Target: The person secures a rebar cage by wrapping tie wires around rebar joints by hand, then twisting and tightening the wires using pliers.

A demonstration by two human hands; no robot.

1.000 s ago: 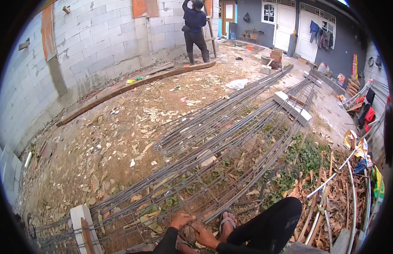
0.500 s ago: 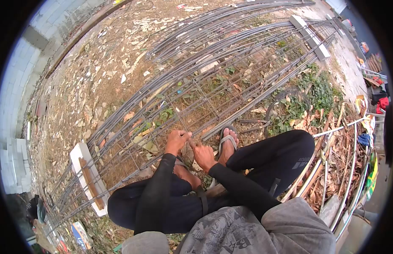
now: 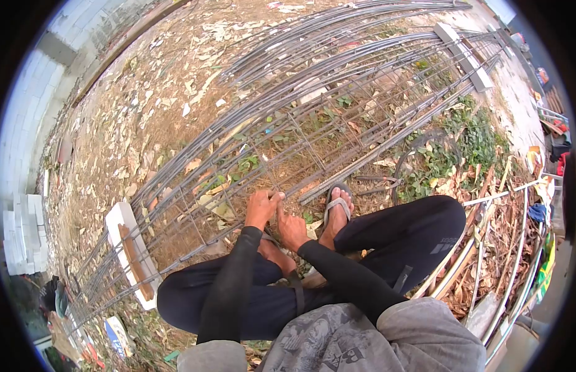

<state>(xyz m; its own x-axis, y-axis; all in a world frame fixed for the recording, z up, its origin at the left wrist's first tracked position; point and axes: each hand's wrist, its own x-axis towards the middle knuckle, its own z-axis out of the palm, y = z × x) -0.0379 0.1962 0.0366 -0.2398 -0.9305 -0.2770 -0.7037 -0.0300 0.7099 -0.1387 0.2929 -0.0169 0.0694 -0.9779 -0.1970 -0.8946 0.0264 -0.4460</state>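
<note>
My left hand is closed, thumb and fingers pinched together near the close edge of a long cage of steel bars. Whatever it may grip is too small to name. Just right of it, my right hand has its fingers curled, with the index finger pointing up toward the left hand's fingertips; what it holds, if anything, I cannot make out. Both hands are above my sandalled feet, between my bent knees. The cage rests across a pale block at the left and another pale block at the upper right.
More loose steel bars lie beyond the cage. A wooden plank runs along the block wall at the left. Pale pipes and dry leaves lie at the right, beside green plants.
The view has tilted down from the yard and the distant worker to my lap. Since half a second ago, my right hand has shifted slightly, its index finger now pointing more upward.
</note>
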